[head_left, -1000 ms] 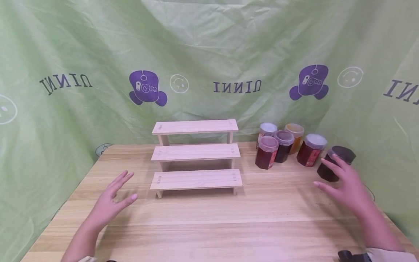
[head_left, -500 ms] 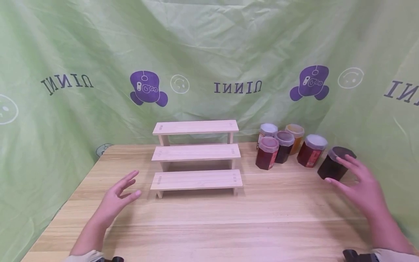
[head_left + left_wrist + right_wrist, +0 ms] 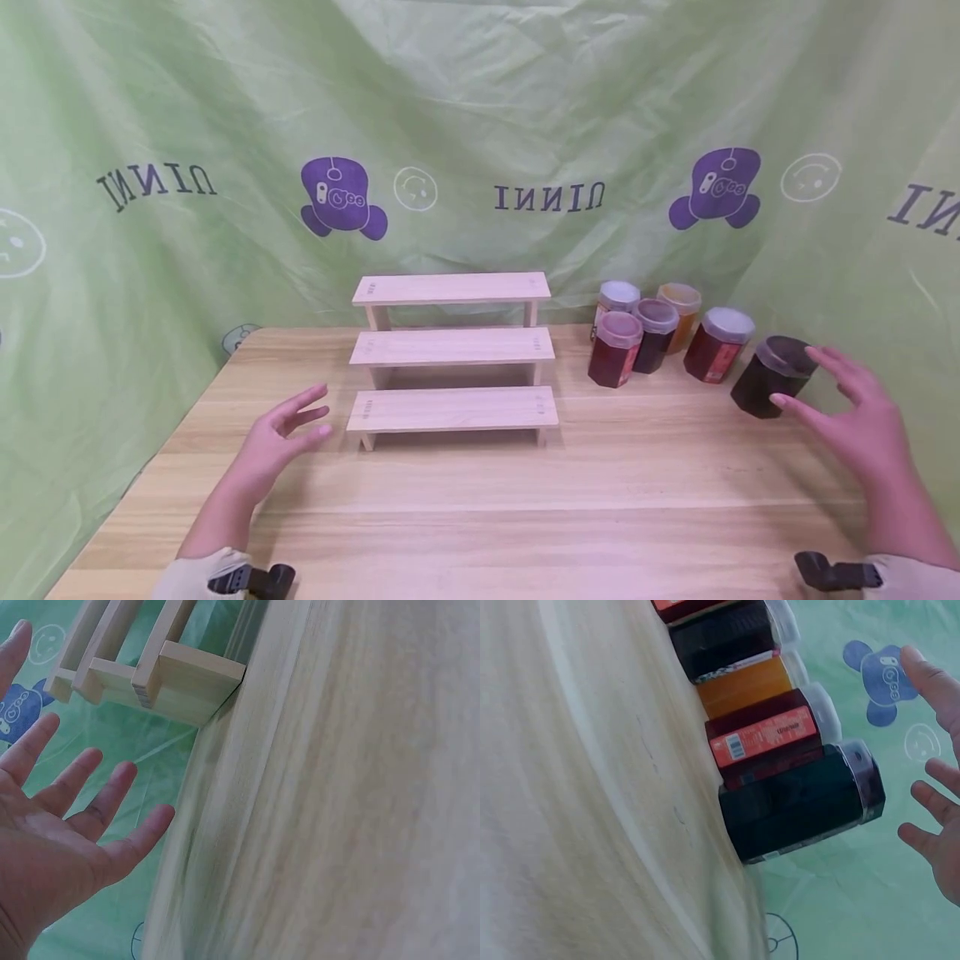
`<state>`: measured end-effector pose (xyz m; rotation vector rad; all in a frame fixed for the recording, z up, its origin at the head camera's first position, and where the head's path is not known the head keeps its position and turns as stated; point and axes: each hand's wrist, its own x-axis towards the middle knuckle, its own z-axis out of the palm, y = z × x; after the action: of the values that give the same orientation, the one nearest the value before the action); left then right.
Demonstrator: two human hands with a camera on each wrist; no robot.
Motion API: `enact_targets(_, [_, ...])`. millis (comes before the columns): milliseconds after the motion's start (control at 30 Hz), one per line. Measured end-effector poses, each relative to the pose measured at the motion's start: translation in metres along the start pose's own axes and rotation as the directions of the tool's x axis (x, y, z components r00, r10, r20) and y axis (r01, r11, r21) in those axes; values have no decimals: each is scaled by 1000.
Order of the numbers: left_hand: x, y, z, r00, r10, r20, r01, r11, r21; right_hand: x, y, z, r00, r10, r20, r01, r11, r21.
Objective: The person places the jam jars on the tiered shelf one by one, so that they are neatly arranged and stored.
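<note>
My right hand (image 3: pixel 862 417) hovers beside a dark, nearly black jar (image 3: pixel 768 385) at the table's right side, thumb and fingers spread and apart from it. In the right wrist view that dark jar (image 3: pixel 795 804) stands with a translucent lid, and the right hand (image 3: pixel 941 795) holds nothing. To the left, my left hand (image 3: pixel 273 446) is in the air over the table, fingers spread, left of a three-step wooden riser (image 3: pixel 453 408). The left wrist view shows the left hand (image 3: pixel 67 817) with nothing in it and the riser's side (image 3: pixel 187 686) beyond.
Left of the dark jar stand a red jar with a white lid (image 3: pixel 712 354), a red jar with a pink lid (image 3: pixel 613 362), a dark jar (image 3: pixel 654 342), an orange jar (image 3: pixel 682 321) and a white-lidded jar (image 3: pixel 617 296). Green printed cloth (image 3: pixel 465 108) hangs behind the wooden table (image 3: pixel 480 517).
My right hand has moved to the right, off from over the dark jar to its right side. My left hand has shifted slightly right. The jars and riser stay where they were.
</note>
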<state>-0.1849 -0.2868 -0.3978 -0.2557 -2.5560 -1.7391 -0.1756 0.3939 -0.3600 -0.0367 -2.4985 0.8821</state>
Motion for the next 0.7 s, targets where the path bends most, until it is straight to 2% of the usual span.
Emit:
enact_targets(233, [8, -7, 3, 999, -25, 33, 29, 992, -127, 7, 6, -5, 999, 12, 30, -13, 1000, 16])
enact_targets(400, [14, -11, 6, 994, -37, 99, 59, 973, -222, 12, 12, -6, 998, 9, 70, -11, 1000, 18])
enact_targets(700, [24, -17, 12, 985, -56, 164, 107, 942, -318, 18, 21, -4, 991, 58, 123, -60, 998, 18])
